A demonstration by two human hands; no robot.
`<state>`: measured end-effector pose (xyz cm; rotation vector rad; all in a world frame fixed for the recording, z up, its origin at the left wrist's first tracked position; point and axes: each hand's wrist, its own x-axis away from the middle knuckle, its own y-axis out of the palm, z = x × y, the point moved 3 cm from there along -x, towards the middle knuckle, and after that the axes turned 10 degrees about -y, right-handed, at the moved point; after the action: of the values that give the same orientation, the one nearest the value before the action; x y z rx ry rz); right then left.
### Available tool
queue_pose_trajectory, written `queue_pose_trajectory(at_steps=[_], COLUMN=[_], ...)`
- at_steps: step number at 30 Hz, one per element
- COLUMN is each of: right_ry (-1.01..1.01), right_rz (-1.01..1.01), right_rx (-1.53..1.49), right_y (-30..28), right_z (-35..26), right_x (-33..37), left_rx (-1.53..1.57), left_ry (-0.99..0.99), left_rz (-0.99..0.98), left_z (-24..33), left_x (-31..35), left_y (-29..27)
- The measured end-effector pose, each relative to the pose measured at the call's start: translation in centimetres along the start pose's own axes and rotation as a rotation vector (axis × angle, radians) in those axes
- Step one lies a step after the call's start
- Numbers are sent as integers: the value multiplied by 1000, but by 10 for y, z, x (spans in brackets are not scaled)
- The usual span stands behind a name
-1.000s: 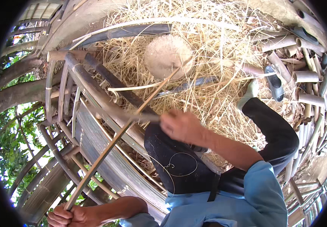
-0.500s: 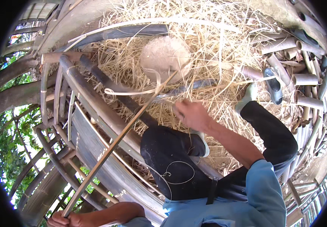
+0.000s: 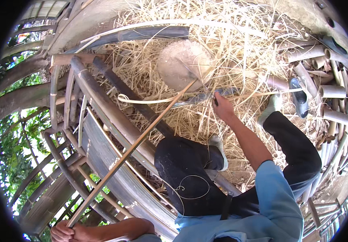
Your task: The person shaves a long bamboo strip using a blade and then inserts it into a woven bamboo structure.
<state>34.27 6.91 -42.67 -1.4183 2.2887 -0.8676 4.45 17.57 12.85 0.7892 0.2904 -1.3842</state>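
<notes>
My left hand (image 3: 67, 232), at the lower left, is closed round the near end of a long bamboo strip (image 3: 127, 153). The strip slants up and to the right, its far tip beside a round chopping block (image 3: 180, 66). My right hand (image 3: 223, 108) is closed on the dark handle of a knife. Its thin blade (image 3: 196, 76) points up and left, close to the strip's far tip and over the block's edge; whether they touch I cannot tell. A pale curled shaving (image 3: 146, 101) hangs out to the left near the strip's far part.
Straw-like shavings (image 3: 238, 52) cover the ground. A dark bamboo pole (image 3: 131, 103) and a wide split bamboo piece (image 3: 105, 149) lie left of my legs. Cut bamboo tubes (image 3: 333, 92) and a dark shoe (image 3: 299, 99) lie at the right. A thin looped strand (image 3: 194, 186) rests on my trousers.
My right hand, blurred before, has moved right and slightly up, away from the strip, and the knife shows more clearly. The left hand keeps its hold. The whole view has shifted slightly.
</notes>
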Motion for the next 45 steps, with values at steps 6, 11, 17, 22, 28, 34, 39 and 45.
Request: queue_pose_trajectory(at_steps=[6,11,17,22,28,34,39,45], right_ry=[-27,-259,-768,-679,-698,-401,-490,-636], right_rz=[-23,-80,20,-42,-66,-185,-59,-56], right_rx=[-22,-15,-102,-105,-124,36,-54,-80], right_y=[-55,-103,-171,-166,-164,-153,-134,-132], right_z=[-77,-185,-329,-326,-325,-276,-268,-265], right_x=[8,37,105,108,112,93,84,89], left_rx=[465,522,472,522,457,369,390,345], left_ry=[-258,-289,-221,-172,-167,-89,-82,-91], left_rz=[-93,-473,-360,-318,-304,-245,-264,-243], left_z=[16,24,36,36,36,32,30,28], left_x=[14,44,71,75,71,74,78,76], left_y=[3,10,3,6,-1,14,17,2])
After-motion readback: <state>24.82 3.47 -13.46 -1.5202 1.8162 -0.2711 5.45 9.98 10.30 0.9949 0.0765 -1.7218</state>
